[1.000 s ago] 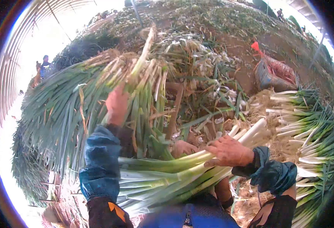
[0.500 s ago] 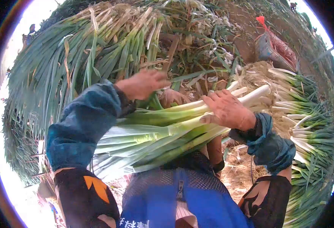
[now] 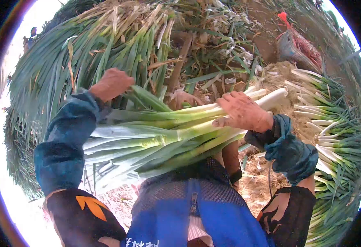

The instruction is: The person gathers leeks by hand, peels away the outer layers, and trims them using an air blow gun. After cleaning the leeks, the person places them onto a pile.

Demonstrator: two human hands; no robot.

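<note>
A bunch of large green onions [image 3: 176, 133] lies across my lap, white ends to the right and long green leaves to the left. My right hand [image 3: 242, 110] is closed over the bunch near its white stalks. My left hand [image 3: 112, 83] is raised above the leafy end, fingers closed at the tip of one green leaf [image 3: 149, 98] that slants up from the bunch. How much of the leaf is inside the fingers is hidden.
A big heap of untrimmed green onions [image 3: 61, 70] spreads at the left and back. Cleaned green onions [image 3: 326, 144] are lined up at the right, roots inward. Leaf scraps [image 3: 213, 45] litter the ground ahead. A sack with a red tie [image 3: 297, 51] stands back right.
My left hand has moved left and slightly up, its outstretched fingers now closed at a leaf, which is drawn away from the bunch. My right hand stays on the stalks, barely shifted.
</note>
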